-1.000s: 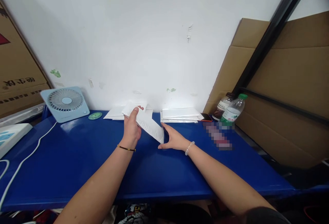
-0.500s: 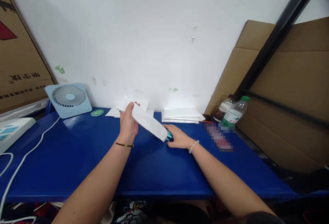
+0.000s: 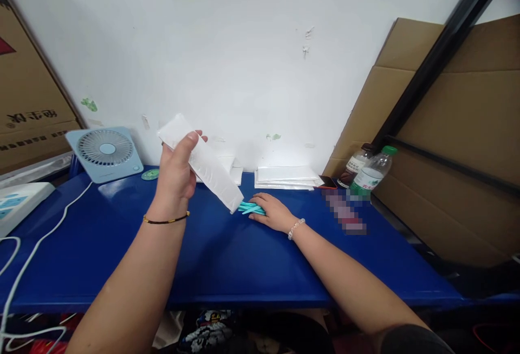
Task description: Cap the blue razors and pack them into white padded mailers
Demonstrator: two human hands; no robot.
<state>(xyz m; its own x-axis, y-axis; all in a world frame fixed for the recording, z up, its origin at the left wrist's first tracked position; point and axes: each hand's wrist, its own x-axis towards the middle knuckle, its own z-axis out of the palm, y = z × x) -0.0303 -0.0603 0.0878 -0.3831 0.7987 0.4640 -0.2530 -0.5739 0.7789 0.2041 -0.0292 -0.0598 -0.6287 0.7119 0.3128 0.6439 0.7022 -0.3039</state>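
Observation:
My left hand is closed round a white padded envelope and holds it tilted above the blue table, its open end pointing down to the right. Several thin teal sticks stick out of that open end onto the table. My right hand lies on the table with its fingers resting over the teal sticks. Whether those fingers grip the sticks I cannot make out.
Two stacks of white envelopes lie against the wall. A light blue desk fan and a green disc stand at the back left, with a white cable. Two bottles and cardboard are on the right.
My left hand has lifted the envelope up and to the left, tilting it more steeply. Teal sticks have come out of its lower end under my right hand.

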